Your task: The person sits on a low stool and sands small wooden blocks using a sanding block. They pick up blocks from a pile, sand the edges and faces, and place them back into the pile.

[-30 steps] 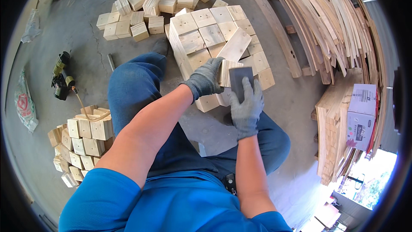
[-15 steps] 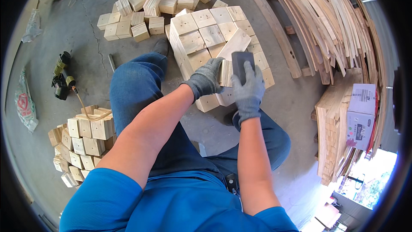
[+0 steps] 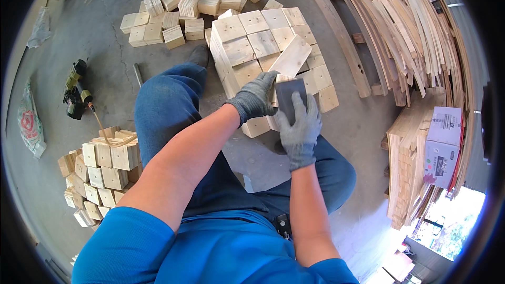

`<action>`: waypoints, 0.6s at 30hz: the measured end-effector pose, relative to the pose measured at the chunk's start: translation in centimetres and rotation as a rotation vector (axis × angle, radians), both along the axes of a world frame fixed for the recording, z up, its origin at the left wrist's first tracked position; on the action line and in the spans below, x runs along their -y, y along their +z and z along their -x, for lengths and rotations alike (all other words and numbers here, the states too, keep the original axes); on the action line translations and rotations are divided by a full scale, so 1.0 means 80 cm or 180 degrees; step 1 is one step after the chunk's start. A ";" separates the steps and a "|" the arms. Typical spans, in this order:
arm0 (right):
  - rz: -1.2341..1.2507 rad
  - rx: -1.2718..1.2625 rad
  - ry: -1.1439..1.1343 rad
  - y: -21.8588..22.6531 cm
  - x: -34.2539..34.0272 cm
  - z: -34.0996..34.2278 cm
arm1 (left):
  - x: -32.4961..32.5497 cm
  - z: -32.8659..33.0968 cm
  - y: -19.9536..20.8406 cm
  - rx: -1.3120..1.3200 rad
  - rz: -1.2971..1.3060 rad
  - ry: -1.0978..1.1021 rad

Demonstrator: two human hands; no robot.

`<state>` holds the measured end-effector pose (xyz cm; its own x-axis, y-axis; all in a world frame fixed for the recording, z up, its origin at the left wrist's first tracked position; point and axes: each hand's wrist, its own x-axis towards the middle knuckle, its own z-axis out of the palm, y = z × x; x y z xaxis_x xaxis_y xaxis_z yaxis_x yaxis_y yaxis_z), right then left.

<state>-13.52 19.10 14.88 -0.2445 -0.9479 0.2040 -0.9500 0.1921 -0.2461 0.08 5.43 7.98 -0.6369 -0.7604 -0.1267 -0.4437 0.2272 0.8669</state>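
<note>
My left hand [image 3: 256,97], in a grey knit glove, grips a small plywood-like wooden block [image 3: 283,78] by its left side. Gloved the same way, my right hand [image 3: 301,126] holds a dark grey, flat rectangular sanding block [image 3: 288,93] against the block's near side, fingers spread over it. Much of the wooden block is hidden behind the sanding block and gloves. Both hands are over the near edge of a large stack of wooden blocks [image 3: 263,43]. A short pale board [image 3: 292,55] lies slantwise on that stack, just beyond my hands.
Loose wooden blocks [image 3: 208,3] are heaped at the far left, and another block pile [image 3: 113,171] stands near left. A torch-like tool with a hose [image 3: 76,94] lies on the floor. Long wooden strips [image 3: 400,26] and a cardboard box [image 3: 441,144] are at right.
My right hand has drawn the sanding block nearer and slightly left, so it now covers more of the wooden block's side. My left hand has hardly moved.
</note>
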 end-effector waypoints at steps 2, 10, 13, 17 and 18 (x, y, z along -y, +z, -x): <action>-0.0050 -0.0123 -0.0045 -0.006 0.041 0.010 | -0.002 0.001 -0.009 -0.0062 0.0106 0.0064; -0.0207 0.0252 -0.0220 0.011 0.111 0.024 | 0.000 0.001 0.001 -0.0016 -0.0050 -0.0062; -0.0093 0.0023 -0.0121 0.003 0.064 0.012 | 0.001 0.001 -0.007 -0.0063 0.0031 -0.0017; -0.0124 0.0102 -0.0058 0.013 -0.017 -0.013 | 0.001 0.003 0.012 0.0110 -0.0183 -0.0124; -0.0087 0.0069 -0.0025 0.013 -0.034 -0.016 | 0.001 0.003 0.014 0.0072 -0.0188 -0.0088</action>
<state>-12.22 21.82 15.94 -0.2560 -0.9511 0.1727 -0.9430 0.2064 -0.2612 -0.17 5.34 9.13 -0.6540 -0.7335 -0.1853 -0.4576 0.1884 0.8690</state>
